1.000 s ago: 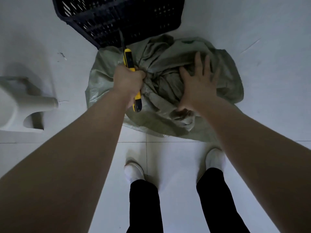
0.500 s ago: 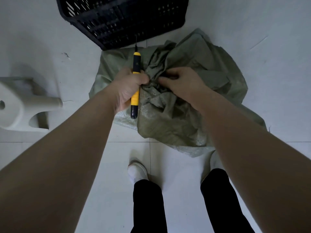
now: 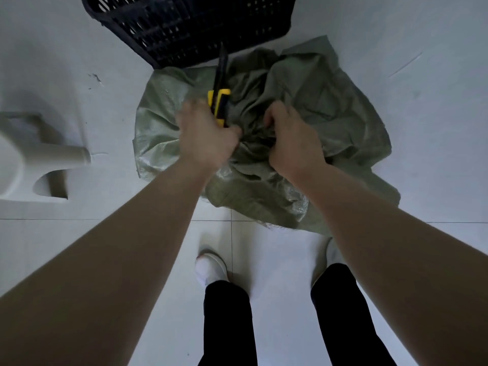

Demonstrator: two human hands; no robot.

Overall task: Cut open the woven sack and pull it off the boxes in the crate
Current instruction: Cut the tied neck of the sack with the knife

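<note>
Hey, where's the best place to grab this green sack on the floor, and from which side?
Grip the bunched folds at the middle of the woven sack, coming from above, where the right hand clutches them; its edges lie flat on the floor.

The floor [image 3: 422,114] was pale, glossy tile, with a thin grout line [image 3: 79,219] crossing it from left to right. A crumpled green woven sack [image 3: 330,109] lay spread on it in the middle, its far edge reaching the near corner of a black slotted plastic crate [image 3: 184,25] that stood behind it. At the left edge a white plastic stool [image 3: 39,159] sat well apart from the sack. A few dark scuff marks [image 3: 95,78] showed between stool and crate. Two white shoes [image 3: 211,268] stood on the tiles near the sack's closest edge
</note>
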